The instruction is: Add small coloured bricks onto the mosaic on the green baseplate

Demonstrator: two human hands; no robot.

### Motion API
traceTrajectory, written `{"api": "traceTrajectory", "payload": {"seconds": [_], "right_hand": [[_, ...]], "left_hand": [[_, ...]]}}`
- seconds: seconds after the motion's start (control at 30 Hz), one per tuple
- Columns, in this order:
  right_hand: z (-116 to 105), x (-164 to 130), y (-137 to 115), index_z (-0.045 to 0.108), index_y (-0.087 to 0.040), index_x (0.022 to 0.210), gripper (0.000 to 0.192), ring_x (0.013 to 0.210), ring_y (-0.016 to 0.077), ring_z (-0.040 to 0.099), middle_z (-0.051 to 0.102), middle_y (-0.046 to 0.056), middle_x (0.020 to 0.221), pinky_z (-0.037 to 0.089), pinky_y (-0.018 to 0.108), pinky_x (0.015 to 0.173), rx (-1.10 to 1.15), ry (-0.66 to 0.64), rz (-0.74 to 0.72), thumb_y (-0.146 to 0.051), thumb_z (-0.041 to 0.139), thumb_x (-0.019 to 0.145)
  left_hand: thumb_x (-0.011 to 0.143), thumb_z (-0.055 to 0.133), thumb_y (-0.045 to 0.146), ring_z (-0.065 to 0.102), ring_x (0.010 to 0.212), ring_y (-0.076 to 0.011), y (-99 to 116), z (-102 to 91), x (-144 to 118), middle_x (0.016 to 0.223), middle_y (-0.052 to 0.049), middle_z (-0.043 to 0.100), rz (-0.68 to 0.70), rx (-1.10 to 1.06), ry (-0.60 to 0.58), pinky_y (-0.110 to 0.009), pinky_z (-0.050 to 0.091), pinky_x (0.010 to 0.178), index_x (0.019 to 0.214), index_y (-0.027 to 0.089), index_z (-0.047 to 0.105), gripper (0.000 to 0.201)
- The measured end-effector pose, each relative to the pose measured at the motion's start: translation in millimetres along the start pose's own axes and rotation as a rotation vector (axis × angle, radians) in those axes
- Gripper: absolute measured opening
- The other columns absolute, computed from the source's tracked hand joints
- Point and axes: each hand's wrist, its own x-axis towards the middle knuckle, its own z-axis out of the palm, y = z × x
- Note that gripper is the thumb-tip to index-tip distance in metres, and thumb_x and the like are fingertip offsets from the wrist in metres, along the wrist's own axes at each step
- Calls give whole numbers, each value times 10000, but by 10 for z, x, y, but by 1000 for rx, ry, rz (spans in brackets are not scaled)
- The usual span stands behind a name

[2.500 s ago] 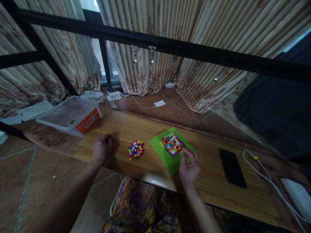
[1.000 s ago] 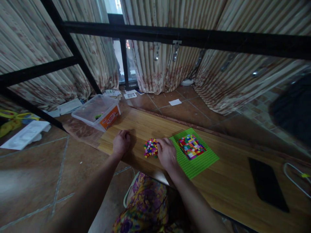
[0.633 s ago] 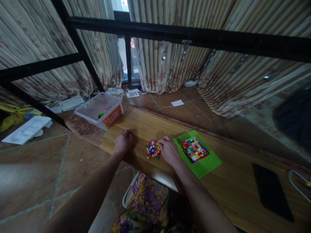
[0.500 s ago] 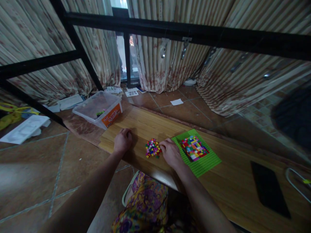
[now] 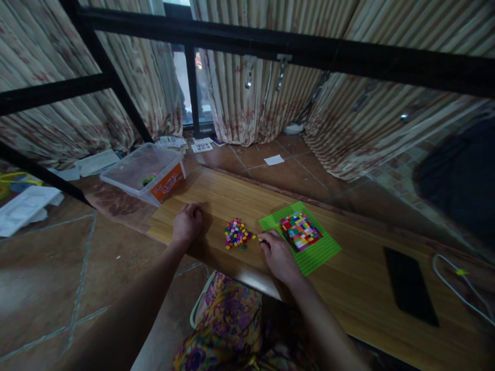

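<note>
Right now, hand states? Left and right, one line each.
Left hand: curled into a loose fist, resting on the wooden table, holding nothing visible.
Right hand: fingertips at a small yellow brick beside the brick pile; grip cannot be told.

A lived-in home room is indicated by striped curtains (image 5: pixel 247 98) drawn across a window, a terracotta-tiled floor (image 5: pixel 58 288) strewn with papers (image 5: pixel 96 162), and a low wooden table (image 5: pixel 348 288).

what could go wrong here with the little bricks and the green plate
The loose brick pile sits near the table's front edge, so a sweep of the right hand might knock bricks onto the floor. The green baseplate lies loose and unheld; the left hand rests apart, so pressing could shift it.
</note>
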Motion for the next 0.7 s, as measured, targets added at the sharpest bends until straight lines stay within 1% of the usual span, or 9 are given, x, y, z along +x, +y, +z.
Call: {"api": "traceTrajectory", "payload": {"seconds": [0.13,0.27,0.37,0.43,0.57,0.7], "right_hand": [[26,17,-47,662,-180,1022,213,906,180,630,664,67,980,477,293,833,-8,57,66,-141,517,870],[101,99,-143,695,-186,918,171,837,188,638,682,66,911,468,281,778,-135,99,173,-143,544,851],[125,126,-203,709,-201,874,193,814,184,636,684,60,894,463,271,758,-180,103,194,-124,534,845],[107,100,-225,709,-199,904,207,839,185,637,682,61,904,465,270,778,-133,130,166,-128,519,859],[33,-30,-214,690,-198,1010,248,903,172,633,672,59,961,477,264,815,70,246,95,-153,469,907],[22,-117,-163,696,-200,986,237,880,165,638,673,57,955,488,268,810,184,309,114,-149,483,895]], "left_hand": [[854,416,267,639,924,-217,9,-10,12,1016,-78,678,-5,13,2,-298,482,781,988,195,668,295],[852,412,277,641,918,-217,7,-18,20,1026,-75,680,-7,27,-10,-297,482,766,989,198,667,300],[853,411,292,642,912,-219,-6,-16,28,1031,-76,681,-3,38,-4,-300,483,753,994,201,665,304],[855,407,302,643,895,-221,-13,-16,36,1029,-79,683,-8,43,-3,-306,483,747,992,201,664,308],[859,392,315,640,872,-226,-7,-28,49,1041,-87,683,-8,52,-12,-322,482,736,987,201,665,323],[848,395,317,637,863,-235,7,-46,51,1031,-96,683,-2,71,-23,-330,485,721,1005,194,666,336]]}}
